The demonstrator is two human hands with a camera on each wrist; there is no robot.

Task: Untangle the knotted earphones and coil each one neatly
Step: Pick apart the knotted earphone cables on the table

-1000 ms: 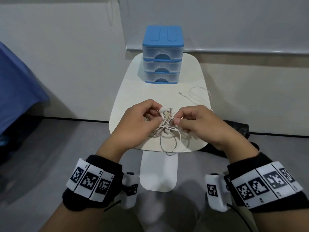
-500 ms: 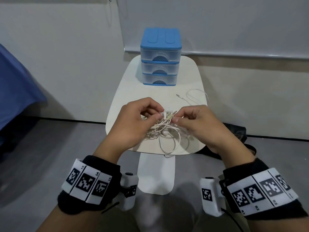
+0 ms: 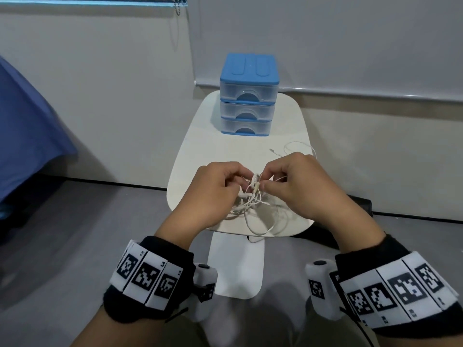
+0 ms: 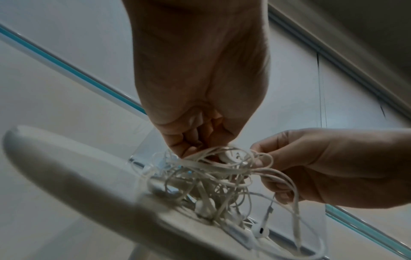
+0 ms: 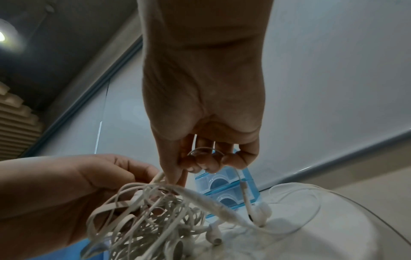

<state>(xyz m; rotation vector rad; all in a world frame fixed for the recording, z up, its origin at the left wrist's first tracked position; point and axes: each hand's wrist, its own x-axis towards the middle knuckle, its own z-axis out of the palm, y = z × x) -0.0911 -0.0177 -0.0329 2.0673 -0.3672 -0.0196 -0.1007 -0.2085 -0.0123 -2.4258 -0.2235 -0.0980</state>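
A knotted clump of white earphones (image 3: 250,199) hangs between both hands just above the near part of the small white table (image 3: 200,151). My left hand (image 3: 215,189) pinches the tangle (image 4: 213,172) from its left side. My right hand (image 3: 295,186) pinches cords of the tangle (image 5: 151,207) from the right, with a loop round its curled fingers (image 5: 206,161). Loose loops trail down onto the tabletop and over its near edge (image 3: 260,229). A plug end and cord (image 3: 295,151) lie on the table beyond my right hand. Several earbuds (image 5: 260,214) rest on the table.
A blue-topped three-drawer plastic organiser (image 3: 248,96) stands at the back of the table against the wall. A blue cloth (image 3: 27,136) hangs at the left. A dark object (image 3: 360,206) lies on the grey floor right of the table.
Both hands stay on the tangle and have worked it slightly, the knot turning between the fingertips. The head view has shifted a little.
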